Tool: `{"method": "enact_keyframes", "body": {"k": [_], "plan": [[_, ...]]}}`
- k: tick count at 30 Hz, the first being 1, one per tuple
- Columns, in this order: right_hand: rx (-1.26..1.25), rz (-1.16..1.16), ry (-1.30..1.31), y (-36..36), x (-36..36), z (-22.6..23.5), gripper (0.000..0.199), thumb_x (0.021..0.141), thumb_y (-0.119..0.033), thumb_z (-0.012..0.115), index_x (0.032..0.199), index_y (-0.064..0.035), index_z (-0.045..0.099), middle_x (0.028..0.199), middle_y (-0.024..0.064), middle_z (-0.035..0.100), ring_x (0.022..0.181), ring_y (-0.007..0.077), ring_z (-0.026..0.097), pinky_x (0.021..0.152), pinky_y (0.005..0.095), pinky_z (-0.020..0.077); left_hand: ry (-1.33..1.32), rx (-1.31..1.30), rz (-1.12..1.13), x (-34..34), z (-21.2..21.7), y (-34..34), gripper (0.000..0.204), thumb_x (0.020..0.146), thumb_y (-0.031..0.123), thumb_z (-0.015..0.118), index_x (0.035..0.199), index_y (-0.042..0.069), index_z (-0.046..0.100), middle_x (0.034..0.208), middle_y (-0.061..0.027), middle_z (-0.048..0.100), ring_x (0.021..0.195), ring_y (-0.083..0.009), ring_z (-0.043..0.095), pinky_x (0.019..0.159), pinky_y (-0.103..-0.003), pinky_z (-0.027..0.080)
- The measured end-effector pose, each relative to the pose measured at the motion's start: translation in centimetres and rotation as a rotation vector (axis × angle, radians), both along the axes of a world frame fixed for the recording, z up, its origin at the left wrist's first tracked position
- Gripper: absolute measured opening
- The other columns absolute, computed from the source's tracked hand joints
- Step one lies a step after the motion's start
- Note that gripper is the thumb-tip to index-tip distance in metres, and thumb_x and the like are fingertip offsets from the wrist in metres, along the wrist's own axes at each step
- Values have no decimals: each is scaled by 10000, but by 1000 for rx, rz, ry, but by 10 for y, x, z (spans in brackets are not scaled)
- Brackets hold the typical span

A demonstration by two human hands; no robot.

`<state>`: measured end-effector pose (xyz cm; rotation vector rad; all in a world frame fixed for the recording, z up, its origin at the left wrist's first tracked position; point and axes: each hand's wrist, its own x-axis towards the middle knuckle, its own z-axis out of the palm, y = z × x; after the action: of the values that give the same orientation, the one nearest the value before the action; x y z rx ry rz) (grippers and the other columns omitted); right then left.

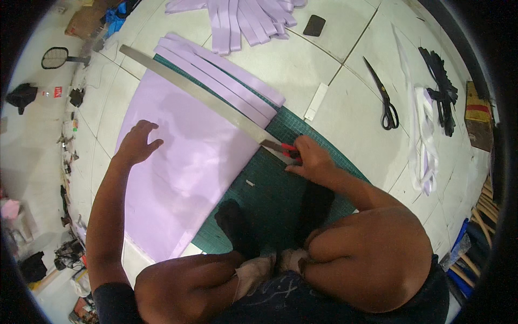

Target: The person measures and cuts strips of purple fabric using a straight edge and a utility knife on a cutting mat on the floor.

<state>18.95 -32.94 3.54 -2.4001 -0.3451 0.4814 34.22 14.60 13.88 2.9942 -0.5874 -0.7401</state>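
A sheet of lilac fabric (pixel 178 124) lies over a green cutting mat (pixel 253 189). Across it runs a long metal ruler (pixel 205 97), slanting from the far left towards the mat's middle. Beyond the ruler are several lilac strips (pixel 226 86), side by side. My right hand (pixel 313 159) is closed round a red and black utility knife (pixel 288 149), at the ruler's near end. Over the left part of the sheet, my left hand (pixel 141 143) has its fingers apart and holds nothing; whether it touches the fabric I cannot tell.
Cut lilac strips (pixel 243 21) lie in a bundle at the far side. To the right are black scissors (pixel 384 100), a white flat bar (pixel 317 101), white ribbons (pixel 425 143) and a black bundle (pixel 442 89). A dark block (pixel 314 25) rests on the tiles.
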Motion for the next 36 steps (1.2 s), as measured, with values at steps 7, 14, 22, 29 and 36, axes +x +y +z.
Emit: {"method": "enact_keyframes", "body": {"k": [7,14,22,29,36], "plan": [[95,-55,57,15,-8,-1,586,756,-248,846,1156,-15,487,1118,170,509,1028,324,567,859,424,502,-44,20,94,32,-14,-5,502,876,362,713,1260,60,595,1228,-174,606,1104,-343,613,938,-447,501],[27,-15,-113,8,-16,5,558,746,-175,843,1147,-8,493,1154,178,507,1071,358,558,893,432,495,-31,-60,61,41,-37,-44,574,861,383,717,1321,77,563,1338,-195,550,1201,-391,559,1013,-452,473],[-117,-154,92,33,-17,31,584,749,-145,828,1186,0,470,1200,210,503,1139,413,522,952,455,462,-174,-134,204,57,-97,-8,680,899,396,656,1437,39,444,1424,-277,461,1288,-423,491,1031,-483,460],[-95,-123,36,25,-19,10,492,748,-110,783,1110,-9,465,1111,222,509,1074,421,534,895,494,461,-214,-135,215,59,-109,-28,654,929,375,615,1461,55,411,1319,-249,520,1187,-451,525,981,-495,484],[-52,-141,130,39,-26,14,516,712,-103,766,1133,-17,481,1054,218,511,1027,409,541,877,459,460,-178,-202,320,55,-101,-28,619,950,378,588,1440,46,407,1345,-218,504,1223,-402,509,1004,-486,477]]}}
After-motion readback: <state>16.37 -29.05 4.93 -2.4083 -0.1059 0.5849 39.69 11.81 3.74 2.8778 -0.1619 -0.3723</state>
